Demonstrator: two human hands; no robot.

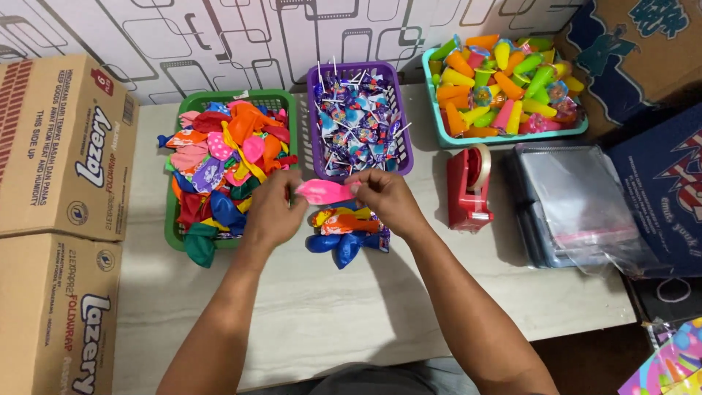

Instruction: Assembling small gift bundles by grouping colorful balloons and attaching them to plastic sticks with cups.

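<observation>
Both hands, left (274, 208) and right (384, 199), pinch one pink balloon (323, 192) stretched between them, above small balloon pile (345, 232) on surface (329, 307).

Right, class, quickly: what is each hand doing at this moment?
Left hand: closed, pinching one end of the pink balloon.
Right hand: closed, pinching the balloon's other end.

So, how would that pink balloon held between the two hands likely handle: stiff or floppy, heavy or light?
Probably floppy: the pink balloon is uninflated and lies flat between the left hand and right hand. Likely very light, since fingertips alone hold it. Unlikely to roll, judging by the limp balloons heaped below.
</observation>
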